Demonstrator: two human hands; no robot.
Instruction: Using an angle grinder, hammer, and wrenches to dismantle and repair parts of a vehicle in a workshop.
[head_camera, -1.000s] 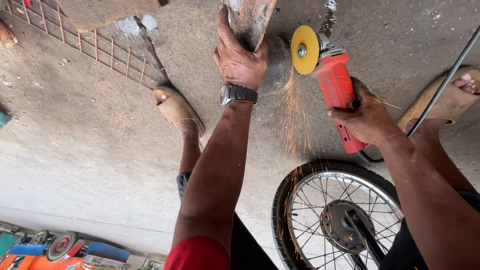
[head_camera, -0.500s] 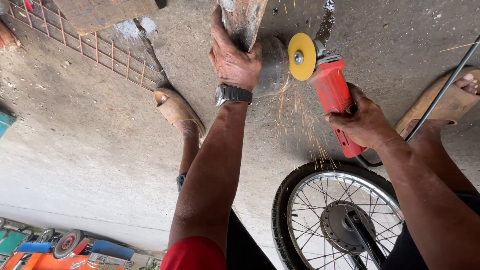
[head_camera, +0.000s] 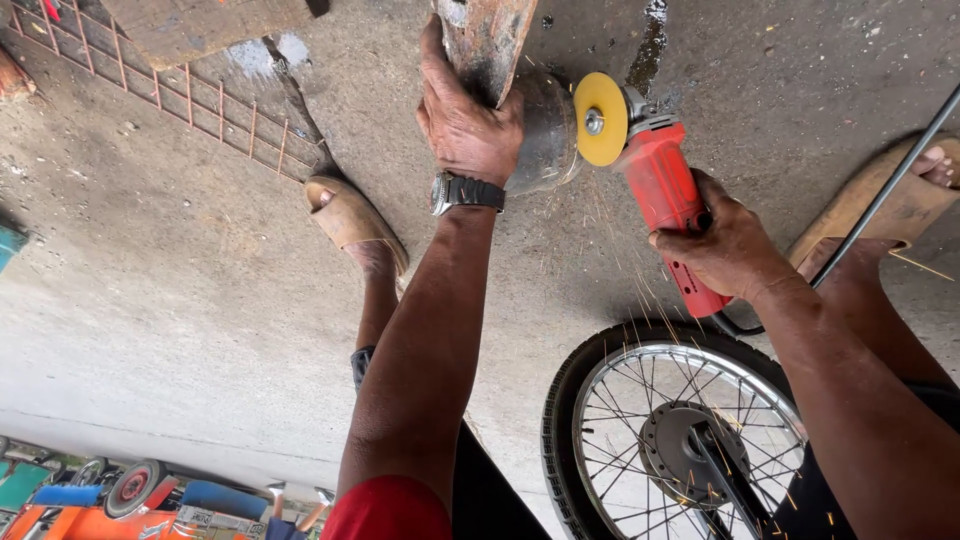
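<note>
Head view: the left hand (head_camera: 468, 125), a wristwatch (head_camera: 466, 191) on its wrist, is clenched around a rusty metal piece (head_camera: 487, 40) at twelve o'clock. At three o'clock of it, the right hand (head_camera: 728, 245) grasps a red angle grinder (head_camera: 668, 195), its yellow disc (head_camera: 600, 118) touching a round metal part (head_camera: 548, 130). Sparks fall toward a spoked wheel (head_camera: 680, 440) at five o'clock. A sandalled foot (head_camera: 355, 222) rests on the concrete floor (head_camera: 180, 300) at nine o'clock.

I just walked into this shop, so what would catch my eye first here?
The red grinder in the right hand, its yellow disc throwing sparks off a round metal part at top centre. The left hand steadies that part. A spoked wheel lies lower right.
</note>
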